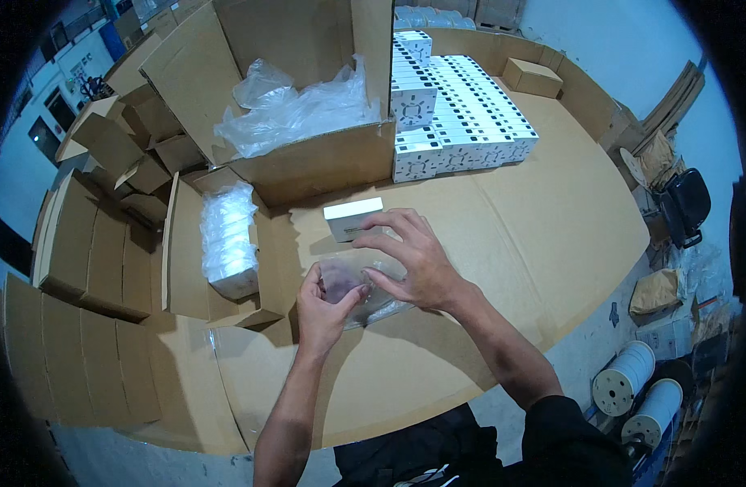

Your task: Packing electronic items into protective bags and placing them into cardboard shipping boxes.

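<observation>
A clear plastic bag (340, 274) lies over the cardboard-covered table in front of me. My left hand (322, 312) grips its left side between thumb and fingers. Over the bag's right side is my right hand (409, 256), thumb and fingers spread apart, with the thumb close to the plastic. Its fingertips reach the right end of a small white box (348, 219) standing just beyond the bag; whether they touch it I cannot tell. To the left, an open carton (186, 268) contains a row of white boxes in clear wrap (229, 235).
A large open carton (316, 162) at the back holds loose plastic bags (300, 105). Stacked white printed boxes (462, 122) stand at the back right. A small brown box (532, 78) sits by the table's raised cardboard edge. Folded cartons (81, 349) line the left; spools (624, 377) stand lower right.
</observation>
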Demonstrator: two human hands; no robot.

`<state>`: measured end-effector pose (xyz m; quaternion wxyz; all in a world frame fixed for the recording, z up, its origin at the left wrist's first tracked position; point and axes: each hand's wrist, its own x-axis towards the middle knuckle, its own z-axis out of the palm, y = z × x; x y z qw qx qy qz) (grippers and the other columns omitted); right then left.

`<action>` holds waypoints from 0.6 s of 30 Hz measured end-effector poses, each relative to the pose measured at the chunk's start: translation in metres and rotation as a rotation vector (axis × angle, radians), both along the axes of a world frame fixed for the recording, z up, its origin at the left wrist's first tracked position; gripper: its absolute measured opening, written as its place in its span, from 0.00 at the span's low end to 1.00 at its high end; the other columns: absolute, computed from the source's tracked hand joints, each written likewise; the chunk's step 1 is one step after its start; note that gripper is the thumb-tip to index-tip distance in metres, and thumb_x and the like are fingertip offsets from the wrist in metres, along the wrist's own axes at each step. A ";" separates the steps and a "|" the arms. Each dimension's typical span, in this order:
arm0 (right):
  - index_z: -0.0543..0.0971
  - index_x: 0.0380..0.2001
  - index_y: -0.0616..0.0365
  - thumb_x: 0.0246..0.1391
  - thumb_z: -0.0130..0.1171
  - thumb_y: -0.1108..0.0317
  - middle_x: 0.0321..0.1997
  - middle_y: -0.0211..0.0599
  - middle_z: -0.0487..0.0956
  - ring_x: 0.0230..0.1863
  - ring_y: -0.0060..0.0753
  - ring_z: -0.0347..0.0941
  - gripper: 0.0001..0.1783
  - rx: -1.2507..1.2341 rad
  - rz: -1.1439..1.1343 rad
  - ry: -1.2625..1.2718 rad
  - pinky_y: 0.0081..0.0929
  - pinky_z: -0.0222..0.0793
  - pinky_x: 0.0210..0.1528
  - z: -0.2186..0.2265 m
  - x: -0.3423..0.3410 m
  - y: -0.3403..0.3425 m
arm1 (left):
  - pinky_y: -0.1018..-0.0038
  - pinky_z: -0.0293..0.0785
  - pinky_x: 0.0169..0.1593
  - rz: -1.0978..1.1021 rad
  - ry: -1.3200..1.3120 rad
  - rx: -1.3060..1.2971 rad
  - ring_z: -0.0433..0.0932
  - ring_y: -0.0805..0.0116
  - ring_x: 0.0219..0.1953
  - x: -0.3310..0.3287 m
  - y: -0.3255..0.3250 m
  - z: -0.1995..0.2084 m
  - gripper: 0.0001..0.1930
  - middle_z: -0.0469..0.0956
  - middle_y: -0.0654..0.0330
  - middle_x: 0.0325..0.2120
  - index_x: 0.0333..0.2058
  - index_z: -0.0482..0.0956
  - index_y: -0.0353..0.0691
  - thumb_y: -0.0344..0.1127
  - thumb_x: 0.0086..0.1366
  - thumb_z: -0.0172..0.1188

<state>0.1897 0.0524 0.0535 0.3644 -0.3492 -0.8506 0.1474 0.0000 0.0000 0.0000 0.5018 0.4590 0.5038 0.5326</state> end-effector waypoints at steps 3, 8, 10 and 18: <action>0.81 0.45 0.49 0.46 0.72 0.66 0.57 0.36 0.73 0.62 0.44 0.65 0.21 0.078 0.020 -0.029 0.43 0.63 0.63 0.002 -0.004 0.001 | 0.76 0.78 0.47 0.003 0.008 0.043 0.81 0.74 0.41 0.001 0.000 0.001 0.20 0.81 0.61 0.38 0.44 0.74 0.38 0.26 0.55 0.73; 0.81 0.36 0.52 0.45 0.72 0.68 0.52 0.34 0.74 0.59 0.41 0.67 0.13 0.113 0.046 -0.010 0.41 0.65 0.59 -0.002 -0.011 0.004 | 0.76 0.77 0.46 0.013 0.023 0.045 0.80 0.75 0.40 -0.001 0.001 -0.001 0.21 0.81 0.60 0.39 0.44 0.74 0.37 0.27 0.54 0.74; 0.80 0.35 0.53 0.45 0.71 0.69 0.50 0.34 0.75 0.57 0.41 0.68 0.13 0.132 0.058 -0.008 0.41 0.65 0.57 -0.003 -0.012 0.005 | 0.75 0.77 0.46 0.030 0.050 0.026 0.81 0.74 0.40 -0.002 0.002 -0.004 0.21 0.81 0.60 0.38 0.44 0.74 0.37 0.28 0.54 0.75; 0.77 0.30 0.55 0.46 0.69 0.71 0.38 0.35 0.77 0.45 0.40 0.72 0.10 0.180 0.184 -0.048 0.39 0.67 0.50 0.016 -0.016 0.016 | 0.70 0.78 0.47 -0.018 0.311 -0.005 0.82 0.68 0.40 -0.004 -0.001 0.008 0.23 0.84 0.57 0.37 0.44 0.78 0.36 0.33 0.52 0.78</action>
